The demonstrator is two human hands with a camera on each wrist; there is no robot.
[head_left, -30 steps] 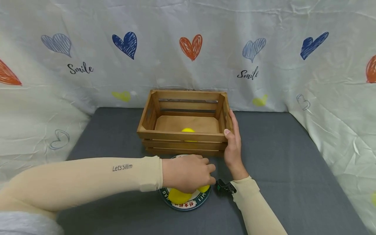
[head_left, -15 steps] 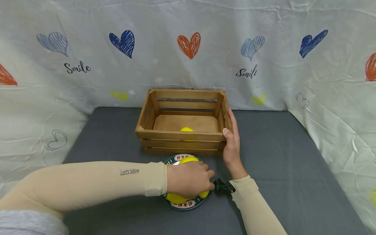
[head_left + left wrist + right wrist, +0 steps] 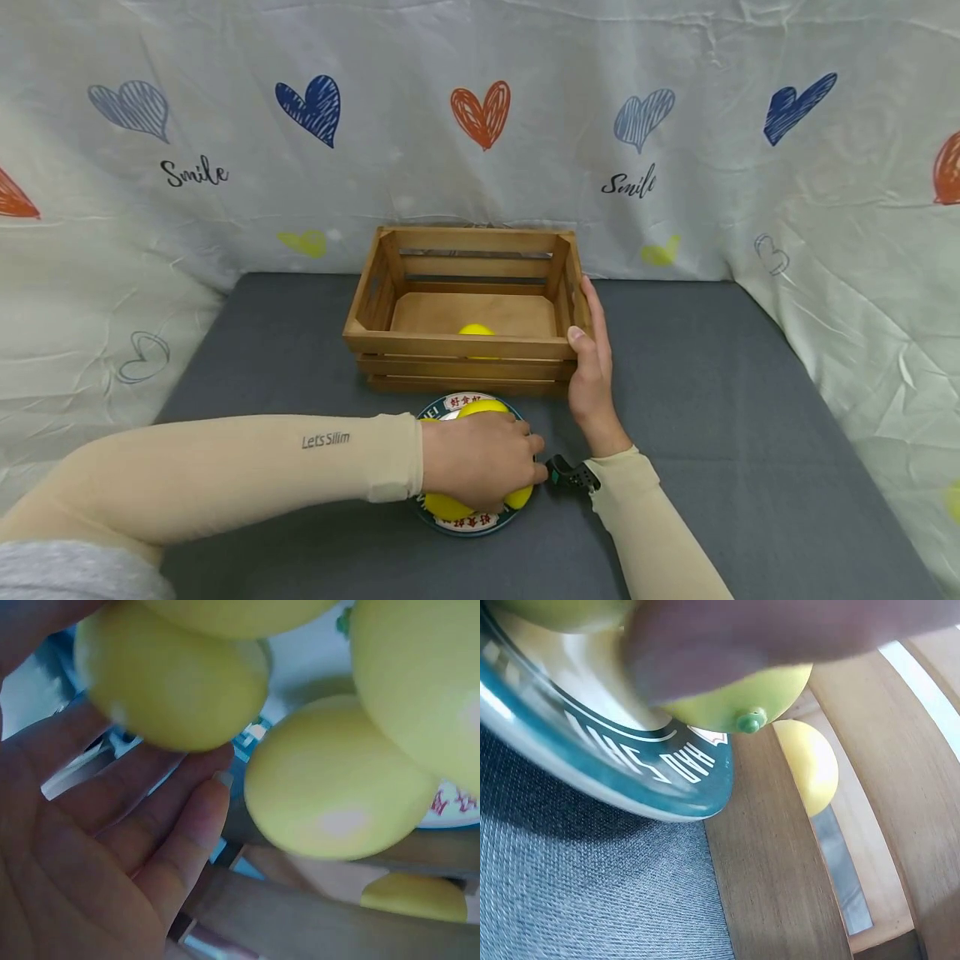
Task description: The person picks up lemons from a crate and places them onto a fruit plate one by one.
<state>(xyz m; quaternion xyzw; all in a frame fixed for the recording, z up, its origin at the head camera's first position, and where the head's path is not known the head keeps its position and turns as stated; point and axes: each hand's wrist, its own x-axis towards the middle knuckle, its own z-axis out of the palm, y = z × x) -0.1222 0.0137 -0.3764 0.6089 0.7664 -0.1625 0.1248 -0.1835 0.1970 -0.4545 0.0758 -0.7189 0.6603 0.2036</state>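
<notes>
Several yellow lemons [image 3: 483,407] lie on a round plate [image 3: 424,518] with a dark teal rim. My left hand [image 3: 483,462] reaches down over them from the left, and its back hides the middle of the plate. In the left wrist view its thumb and fingers curl round one lemon [image 3: 172,690], with another lemon [image 3: 337,787] just beyond the fingertips. My right hand [image 3: 592,387] grips the right end of a slatted wooden crate [image 3: 465,343], thumb on the front corner, fingers along the outer side. Inside the crate is a lemon [image 3: 476,330], partly behind the front slat.
The plate stands close in front of the crate on a dark grey cloth-covered table [image 3: 712,433]. Behind and at the sides hangs a white curtain [image 3: 555,125] printed with hearts. A black wristband [image 3: 572,475] sits at the right wrist, close to the left fingers.
My left hand has moved slightly toward the near side of the plate and lower among the lemons, so the plate's back rim and a lemon there now show. My right hand stays on the crate.
</notes>
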